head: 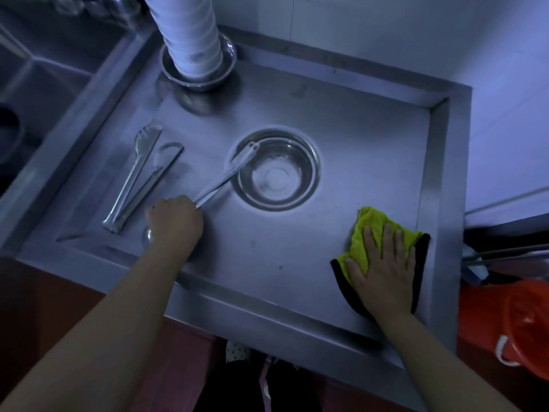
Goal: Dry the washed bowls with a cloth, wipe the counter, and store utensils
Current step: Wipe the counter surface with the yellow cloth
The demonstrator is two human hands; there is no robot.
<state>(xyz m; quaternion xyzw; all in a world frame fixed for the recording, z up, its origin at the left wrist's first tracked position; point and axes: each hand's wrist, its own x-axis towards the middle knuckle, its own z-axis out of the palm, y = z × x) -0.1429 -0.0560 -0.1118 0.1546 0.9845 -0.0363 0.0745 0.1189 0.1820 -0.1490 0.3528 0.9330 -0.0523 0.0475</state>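
Left hand is curled tight round the handle end of some metal tongs, tip resting over the drain; right hand lies flat, fingers slightly spread, pressing a yellow cloth on the steel counter; more tongs lie left; stacked bowls at back.

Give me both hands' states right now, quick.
Left hand: closed, fingers gripping the tongs.
Right hand: open, pressed flat on the yellow cloth.
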